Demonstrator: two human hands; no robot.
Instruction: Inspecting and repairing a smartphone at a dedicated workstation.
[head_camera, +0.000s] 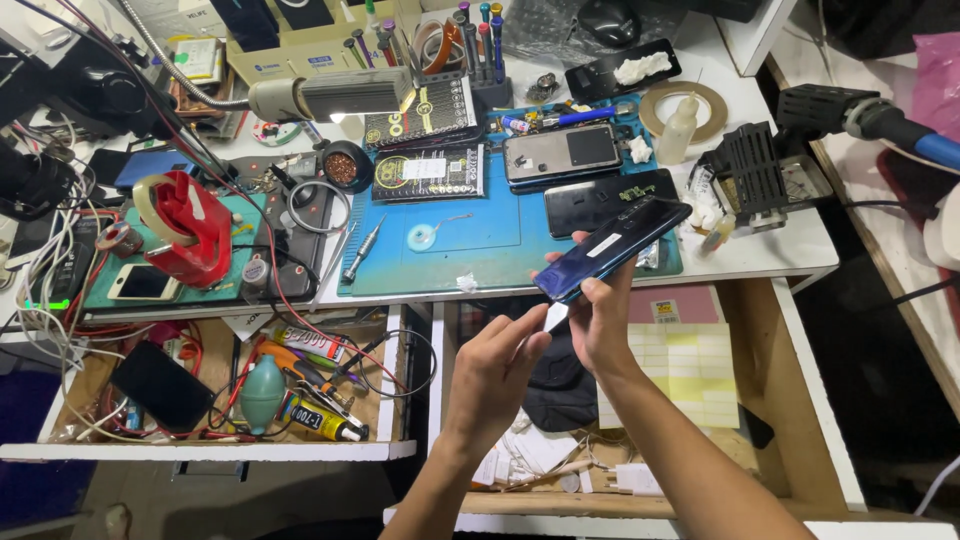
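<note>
Right hand (600, 325) raised over the front edge of the counter (770, 255), fingers curled around the lower end of a dark blue phone (612, 248). Phone tilted, its upper end pointing toward the right rear, glossy back up with a small pale sticker on it. Thumb on the near long edge, fingertips showing past the far edge; firm pinch hold.

Left hand (495, 375) just beside the right, lower and nearer the body, over the open right-hand drawer (800, 400). Fingers loosely extended, tips toward the phone's lower end; cannot tell whether they touch it. Nothing held.

Behind the phone, a blue work mat (470, 250) runs along the counter's front edge. On it: a second dark phone (600, 200) lying flat, a phone with its back panel up (562, 152) farther back, two black cards with printed patterns (430, 172), a small screwdriver (362, 250), a pale tape ring (421, 237).

Left part of the counter: red tape dispenser (190, 225), tangled wires, a small white phone (145, 283). Rear edge: rack of upright screwdrivers (480, 35). Right rear: tape roll (683, 108) with a small plastic bottle (678, 130) standing on it.

Left drawer (200, 445), open: teal rubber air blower (262, 392), glue tubes, cables. Right drawer holds a sheet of yellow squares (690, 370) and a black pouch (560, 385).
</note>
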